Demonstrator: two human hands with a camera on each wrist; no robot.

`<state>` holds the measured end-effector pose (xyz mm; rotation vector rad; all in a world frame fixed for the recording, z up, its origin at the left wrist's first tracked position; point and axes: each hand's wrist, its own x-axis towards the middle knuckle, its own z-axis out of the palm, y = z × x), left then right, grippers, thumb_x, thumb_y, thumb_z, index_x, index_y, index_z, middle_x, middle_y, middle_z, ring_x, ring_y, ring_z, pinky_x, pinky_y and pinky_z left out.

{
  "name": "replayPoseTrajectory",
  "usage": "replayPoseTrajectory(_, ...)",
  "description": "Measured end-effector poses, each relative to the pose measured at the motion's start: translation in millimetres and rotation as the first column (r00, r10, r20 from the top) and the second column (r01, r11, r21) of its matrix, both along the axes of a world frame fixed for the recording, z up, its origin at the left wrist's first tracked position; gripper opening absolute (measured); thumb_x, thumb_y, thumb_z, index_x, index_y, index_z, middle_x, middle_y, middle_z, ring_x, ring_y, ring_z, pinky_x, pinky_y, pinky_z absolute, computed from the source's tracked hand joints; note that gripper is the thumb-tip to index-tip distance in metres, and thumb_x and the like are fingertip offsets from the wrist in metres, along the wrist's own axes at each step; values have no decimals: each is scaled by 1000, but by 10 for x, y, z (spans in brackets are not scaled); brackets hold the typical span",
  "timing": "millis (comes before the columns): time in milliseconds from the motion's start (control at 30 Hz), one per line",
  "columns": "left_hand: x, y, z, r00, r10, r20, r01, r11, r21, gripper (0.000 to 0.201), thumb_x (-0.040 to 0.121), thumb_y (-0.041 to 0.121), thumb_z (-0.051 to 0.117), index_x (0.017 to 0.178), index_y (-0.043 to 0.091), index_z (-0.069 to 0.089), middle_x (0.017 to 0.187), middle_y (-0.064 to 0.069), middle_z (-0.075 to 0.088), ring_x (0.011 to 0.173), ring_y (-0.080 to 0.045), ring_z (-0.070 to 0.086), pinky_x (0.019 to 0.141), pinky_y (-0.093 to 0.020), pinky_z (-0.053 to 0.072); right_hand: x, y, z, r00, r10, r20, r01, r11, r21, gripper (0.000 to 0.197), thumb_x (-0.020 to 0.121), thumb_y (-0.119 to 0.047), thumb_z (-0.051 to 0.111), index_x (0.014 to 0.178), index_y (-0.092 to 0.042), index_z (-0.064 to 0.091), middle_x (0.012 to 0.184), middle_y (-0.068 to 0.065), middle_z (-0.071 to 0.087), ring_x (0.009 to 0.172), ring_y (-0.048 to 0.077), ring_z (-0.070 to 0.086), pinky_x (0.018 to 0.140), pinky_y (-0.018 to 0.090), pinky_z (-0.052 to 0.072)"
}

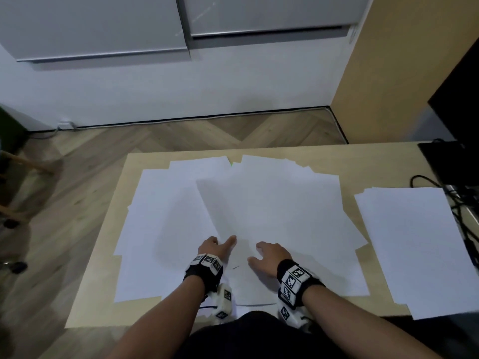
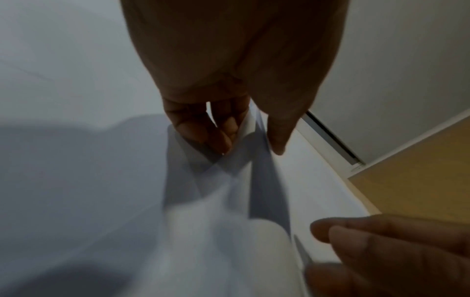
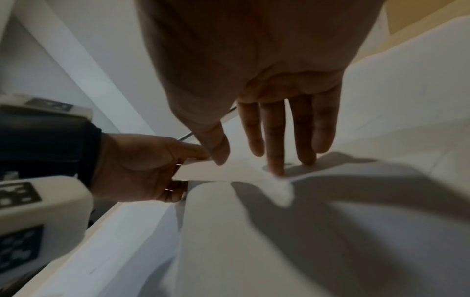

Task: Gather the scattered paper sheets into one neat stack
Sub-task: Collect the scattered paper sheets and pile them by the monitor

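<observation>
Scattered paper sheets (image 1: 259,208): overlapping on the desk (image 1: 103,268), fanned ahead of and beneath both hands. Top sheet (image 3: 229,170): near corner pinched by left hand (image 1: 216,248). Right hand (image 1: 270,257): fingers spread, fingertips (image 3: 276,168) touching paper. Separate stack (image 1: 414,244): right of right hand.

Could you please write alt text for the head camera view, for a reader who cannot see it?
Two hands work at the near edge of a wooden table covered in overlapping white paper sheets: the left hand pinches a sheet's corner, the right hand rests flat on the paper. A separate paper stack lies to the right, beside black cables.
</observation>
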<state>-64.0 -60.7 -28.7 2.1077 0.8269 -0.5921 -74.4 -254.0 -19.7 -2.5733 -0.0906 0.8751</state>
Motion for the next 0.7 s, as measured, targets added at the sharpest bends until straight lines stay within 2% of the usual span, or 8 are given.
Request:
replayPoseTrajectory(100,99,-44,-32,997,-69,36,70,997,-27,46,80,54,69,80,11,54,85,-8,64,79,-27,60,74,-34,51,7,-5,10,998,-55,13,55,998,13,54,89,-52,52,135,-24,53,134,-2,60,122,20,54,101,30,43)
replayPoseTrajectory(233,109,12,-80,995,-17,103,23,998,-64,50,80,46,67,117,11,64,121,-3,68,108,-27,64,95,-32,49,80,-133,-9,929,-369,35,363,924,120,26,87,-46,59,106,-29,64,110,-6,69,104,16,63,91,28,50)
replayPoseTrajectory(300,83,104,-55,992,32,124,-19,994,-104,35,85,35,67,114,14,65,114,-3,70,102,-26,66,93,-32,50,132,-252,-36,868,-494,47,483,863,147,20,87,-44,61,99,-27,62,105,-4,68,100,18,62,87,28,50)
replayPoseTrajectory(367,45,235,-31,989,63,138,-41,987,-158,26,85,28,67,109,18,68,100,-3,73,87,-23,68,82,-30,54,182,-378,-84,821,-569,42,558,816,151,22,87,-43,62,101,-25,59,108,0,66,104,21,61,89,31,49)
replayPoseTrajectory(467,-20,464,-4,990,70,120,-36,963,-266,24,85,17,69,110,19,66,99,-4,72,81,-17,68,70,-24,51,265,-499,-161,753,-658,7,647,741,180,32,87,-39,63,111,-18,59,115,3,65,107,23,60,93,32,48)
replayPoseTrajectory(533,-36,599,0,996,44,74,-17,946,-323,33,80,13,73,112,19,65,104,-6,73,87,-21,70,80,-32,56,317,-500,-167,715,-697,-44,687,691,222,37,87,-38,63,117,-17,58,117,3,65,103,22,60,95,32,46)
replayPoseTrajectory(600,-34,696,-70,999,16,40,-1,934,-357,54,64,14,76,116,17,64,106,-10,73,96,-30,70,92,-47,55,363,-454,-172,698,-709,-97,706,660,259,42,86,-40,64,122,-19,58,120,1,64,103,20,60,97,32,46)
replayPoseTrajectory(700,-42,787,-303,1000,-23,-1,21,926,-377,70,51,9,71,120,14,60,100,-15,73,96,-42,68,89,-59,53,404,-341,-213,718,-678,-158,691,667,277,55,82,-47,64,130,-22,55,126,-1,62,111,23,61,102,37,46)
